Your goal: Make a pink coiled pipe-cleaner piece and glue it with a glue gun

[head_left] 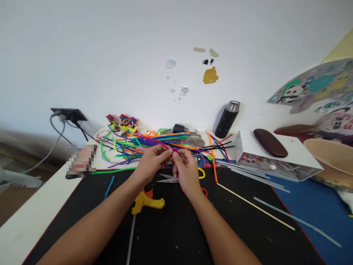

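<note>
The head view looks forward and down, close over the desk [41, 217].

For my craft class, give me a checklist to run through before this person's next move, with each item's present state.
1. Pink piece held by left hand and right hand: ok.
2. Scissors closed: not ok; the blades are apart.
3. Yellow tool clear of the left forearm: cannot tell; they overlap in view.
4. Colored strands close by: ok, just beyond the hands.
5. Black flask away from both hands: ok.
</note>
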`<state>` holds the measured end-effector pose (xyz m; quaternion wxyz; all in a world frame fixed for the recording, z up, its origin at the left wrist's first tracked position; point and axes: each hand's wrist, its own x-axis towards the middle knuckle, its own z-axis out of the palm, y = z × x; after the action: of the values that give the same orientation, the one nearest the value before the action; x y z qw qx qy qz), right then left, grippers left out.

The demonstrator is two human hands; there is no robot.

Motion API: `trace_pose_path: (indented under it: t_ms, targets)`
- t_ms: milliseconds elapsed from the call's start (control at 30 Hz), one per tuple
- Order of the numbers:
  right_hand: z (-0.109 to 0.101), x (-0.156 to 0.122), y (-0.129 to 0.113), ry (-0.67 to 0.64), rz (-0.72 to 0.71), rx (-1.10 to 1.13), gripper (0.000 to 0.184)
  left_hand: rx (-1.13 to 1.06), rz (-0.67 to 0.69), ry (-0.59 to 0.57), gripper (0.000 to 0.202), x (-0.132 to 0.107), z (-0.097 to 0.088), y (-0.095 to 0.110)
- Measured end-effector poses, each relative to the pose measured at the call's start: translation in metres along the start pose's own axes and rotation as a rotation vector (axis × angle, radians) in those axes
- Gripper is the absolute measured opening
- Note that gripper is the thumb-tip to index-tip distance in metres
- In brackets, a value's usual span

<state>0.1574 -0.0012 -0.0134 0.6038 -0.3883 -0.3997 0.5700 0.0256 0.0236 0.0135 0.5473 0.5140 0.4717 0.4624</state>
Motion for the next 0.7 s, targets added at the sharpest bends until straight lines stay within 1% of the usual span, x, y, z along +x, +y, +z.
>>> trace_pose_path:
  t_ms: [133, 267, 500, 567, 700]
  targets:
    - [0.0014, -0.0015, -0.0004, -0.003, 0.021, -0.018, 0.034, 0.040, 0.022, 0.032, 0.039, -0.0048, -0.0004, -0.0018]
    - [0.0017, -0.0019, -0.0019, 0.022, 0.028, -0.010, 0.035, 0.056, 0.026, 0.043, 0.041, -0.0058, 0.0012, -0.0024]
    - [0.0008, -0.0011, -0.0023, 0.041, 0.026, 0.002, 0.035, 0.041, 0.020, 0.065, 0.041, -0.0089, 0.0062, -0.0048]
    - [0.0000, -0.0004, -0.0033, 0.050, 0.013, 0.013, 0.035, 0.033, 0.013, 0.059, 0.042, -0.0091, 0.0065, -0.0058]
    - [-0.0023, 0.0018, -0.0062, 0.056, -0.002, 0.003, 0.035, 0.046, 0.004, 0.001, 0.045, -0.0084, 0.0037, -0.0020]
